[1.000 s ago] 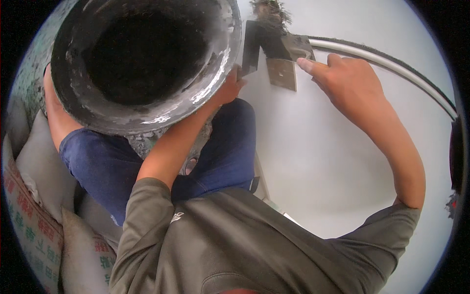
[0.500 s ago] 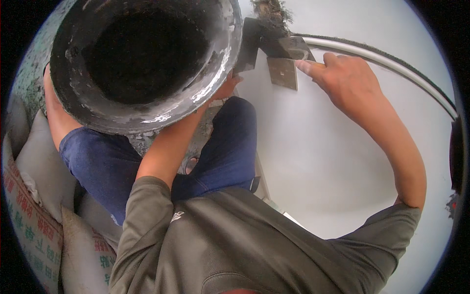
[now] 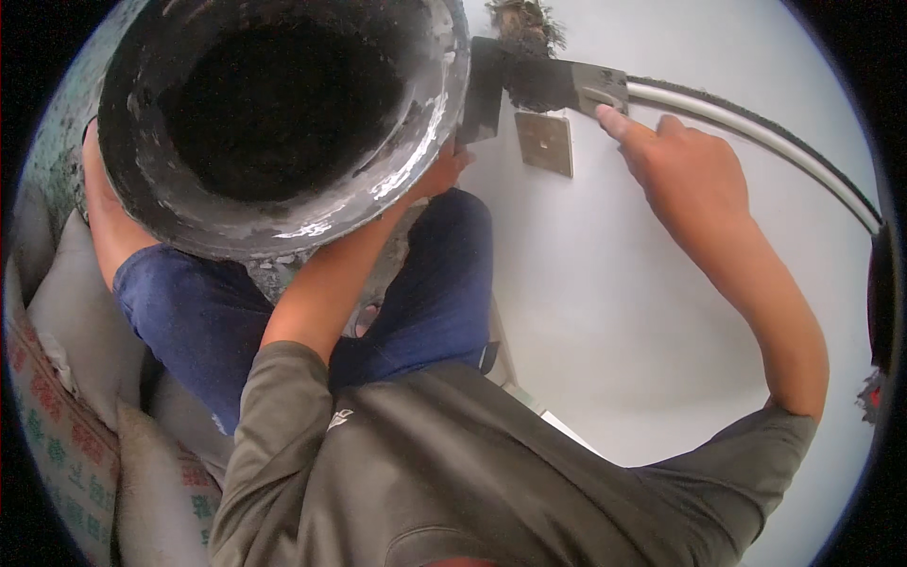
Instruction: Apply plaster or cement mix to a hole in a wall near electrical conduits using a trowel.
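My right hand point(image 3: 694, 170) is closed round the handle of a trowel point(image 3: 605, 87), index finger stretched along it. Dark mortar point(image 3: 534, 85) clings to the trowel's left end, next to a thin white pipe point(image 3: 718, 104) on the white wall. My left hand point(image 3: 442, 175) shows partly behind the rim of a large black basin point(image 3: 430, 156). It seems to hold a dark flat plate point(image 3: 484, 94), which almost meets the trowel; the basin hides most of the grip. Dark, shadowed contents point(image 3: 283, 104) lie in the basin.
A square metallic switch plate point(image 3: 545, 144) sits on the wall point(image 3: 633, 321) just below the trowel. A tuft of frayed fibres point(image 3: 526, 26) stands beyond it. Printed sacks point(image 3: 71, 416) are piled at the left. My knees in blue shorts point(image 3: 444, 265) are below the basin.
My right hand and the trowel have moved right and turned along the pipe, uncovering the switch plate's upper edge. The dark plate has shifted slightly right; the basin has barely moved.
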The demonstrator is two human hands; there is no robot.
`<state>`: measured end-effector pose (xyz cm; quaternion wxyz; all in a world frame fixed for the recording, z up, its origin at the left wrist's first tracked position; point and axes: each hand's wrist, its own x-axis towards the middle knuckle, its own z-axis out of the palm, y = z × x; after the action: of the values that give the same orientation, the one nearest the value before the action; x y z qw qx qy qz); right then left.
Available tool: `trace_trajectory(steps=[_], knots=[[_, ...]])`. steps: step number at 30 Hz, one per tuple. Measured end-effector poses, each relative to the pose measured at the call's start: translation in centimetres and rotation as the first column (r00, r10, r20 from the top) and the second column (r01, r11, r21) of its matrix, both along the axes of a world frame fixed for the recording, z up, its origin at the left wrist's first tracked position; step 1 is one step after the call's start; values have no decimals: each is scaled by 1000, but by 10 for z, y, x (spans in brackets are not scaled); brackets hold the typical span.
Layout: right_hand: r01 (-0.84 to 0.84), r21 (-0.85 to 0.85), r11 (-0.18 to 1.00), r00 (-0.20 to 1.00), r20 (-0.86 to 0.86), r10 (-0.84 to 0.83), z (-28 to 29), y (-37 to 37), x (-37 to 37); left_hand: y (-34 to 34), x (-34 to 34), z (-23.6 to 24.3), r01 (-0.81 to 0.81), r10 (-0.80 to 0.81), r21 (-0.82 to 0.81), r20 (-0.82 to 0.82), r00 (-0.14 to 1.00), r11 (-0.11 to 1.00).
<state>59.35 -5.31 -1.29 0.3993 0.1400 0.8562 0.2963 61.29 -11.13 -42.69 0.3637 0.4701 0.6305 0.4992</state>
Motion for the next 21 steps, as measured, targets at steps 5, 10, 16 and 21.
trace_trajectory(steps=[5, 10, 16, 21], knots=[[-4, 63, 998, 999, 41, 1, 25, -6, 2, 7, 1, 25, 103, -90, -64, 185, 979, 993], [-35, -32, 999, 994, -109, 31, 39, -2, 1, 4, 7, 12, -28, 27, -40, -28, 999, 999], [-28, -117, 993, 990, -142, 11, -20, 6, 7, 6, 5, 13, -2, 1, -47, -24, 1000, 999], [3, -46, 999, 999, -47, -6, -17, -2, -3, 6, 7, 12, 4, -8, 43, 89, 996, 999]])
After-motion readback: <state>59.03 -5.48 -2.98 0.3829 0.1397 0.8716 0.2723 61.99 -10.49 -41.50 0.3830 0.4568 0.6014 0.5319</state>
